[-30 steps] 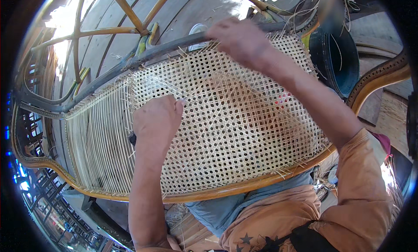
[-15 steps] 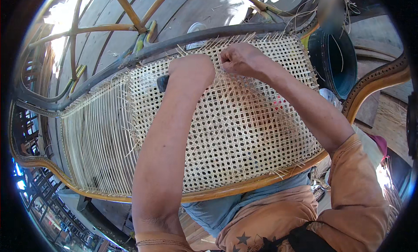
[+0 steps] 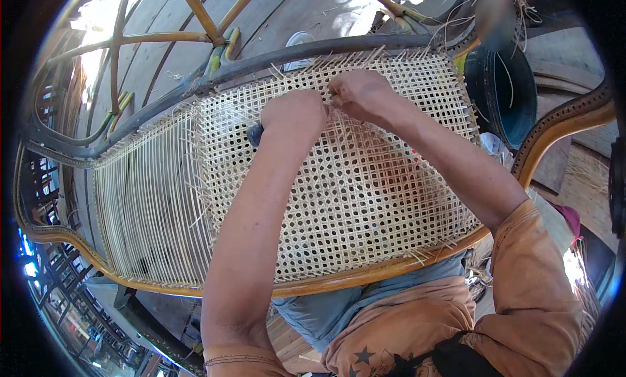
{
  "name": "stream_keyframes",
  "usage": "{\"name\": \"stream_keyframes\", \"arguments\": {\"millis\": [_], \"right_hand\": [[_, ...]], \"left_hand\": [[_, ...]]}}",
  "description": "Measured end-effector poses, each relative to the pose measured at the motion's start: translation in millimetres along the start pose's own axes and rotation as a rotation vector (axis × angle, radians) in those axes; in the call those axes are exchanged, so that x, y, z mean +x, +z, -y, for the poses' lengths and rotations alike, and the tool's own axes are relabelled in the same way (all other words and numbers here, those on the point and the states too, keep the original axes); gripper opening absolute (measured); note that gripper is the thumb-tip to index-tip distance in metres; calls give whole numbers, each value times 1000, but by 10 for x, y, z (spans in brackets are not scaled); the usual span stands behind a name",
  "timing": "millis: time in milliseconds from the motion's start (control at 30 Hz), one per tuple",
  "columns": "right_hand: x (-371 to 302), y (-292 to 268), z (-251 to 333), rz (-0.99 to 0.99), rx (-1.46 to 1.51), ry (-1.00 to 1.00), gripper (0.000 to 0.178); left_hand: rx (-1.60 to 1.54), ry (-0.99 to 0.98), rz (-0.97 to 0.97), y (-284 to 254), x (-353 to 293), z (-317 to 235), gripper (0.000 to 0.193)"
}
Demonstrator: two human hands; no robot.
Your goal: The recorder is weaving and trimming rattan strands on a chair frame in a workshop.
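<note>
My left hand (image 3: 293, 113) is closed over the far part of a woven cane panel (image 3: 339, 201). From its outer side sticks the blunt dark end of a tool (image 3: 255, 134); the rest of the tool is hidden in the fist. Close beside it, my right hand (image 3: 360, 95) is pinched, fingertips low at the weave and almost meeting the left hand. Whether a cane strand lies between those fingers I cannot make out. The panel is pale, with an open lattice of small holes, and is strung inside a curved rattan frame (image 3: 345, 286).
Left of the lattice, unwoven parallel strands (image 3: 153, 201) span the frame, with loose cane ends along the edges. A dark bucket (image 3: 512, 103) stands at the right. Rattan poles (image 3: 163, 37) cross beyond the frame over a plank floor (image 3: 274, 18). A white shoe (image 3: 300, 44) shows past the far rail.
My left hand has come slightly right and nearer to me with the dark tool end. My right hand has turned and lowered toward the weave, so the gap between the hands has narrowed.
</note>
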State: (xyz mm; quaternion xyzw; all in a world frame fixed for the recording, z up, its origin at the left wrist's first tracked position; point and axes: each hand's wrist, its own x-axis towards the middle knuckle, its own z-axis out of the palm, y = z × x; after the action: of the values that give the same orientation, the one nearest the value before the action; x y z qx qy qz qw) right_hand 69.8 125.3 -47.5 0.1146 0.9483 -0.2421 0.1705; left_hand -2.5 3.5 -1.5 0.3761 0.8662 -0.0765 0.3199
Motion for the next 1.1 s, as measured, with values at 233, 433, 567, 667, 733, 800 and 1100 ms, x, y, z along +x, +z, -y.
{"name": "stream_keyframes", "arguments": {"millis": [233, 433, 567, 667, 733, 800, 1100], "right_hand": [[-112, 152, -139, -371, -46, -397, 11], [-102, -72, 16, -221, -168, -301, 10], [-97, -141, 320, -86, 206, -185, 14], [-114, -136, 343, 29, 555, -216, 18], [-112, -129, 261, 68, 456, 18, 16], [-117, -119, 159, 77, 442, 0, 16], [-81, -119, 73, 120, 326, 65, 17]], "left_hand": [[20, -110, 87, -137, 16, 191, 41], [-57, -169, 38, -53, -408, 420, 41], [-6, -234, -65, -163, -733, 561, 42], [-7, -186, -140, -250, -683, 482, 43], [-21, -212, -82, -269, -524, 345, 35], [18, -154, -8, -246, -359, 190, 31], [129, 17, 92, -181, -28, -20, 26]]}}
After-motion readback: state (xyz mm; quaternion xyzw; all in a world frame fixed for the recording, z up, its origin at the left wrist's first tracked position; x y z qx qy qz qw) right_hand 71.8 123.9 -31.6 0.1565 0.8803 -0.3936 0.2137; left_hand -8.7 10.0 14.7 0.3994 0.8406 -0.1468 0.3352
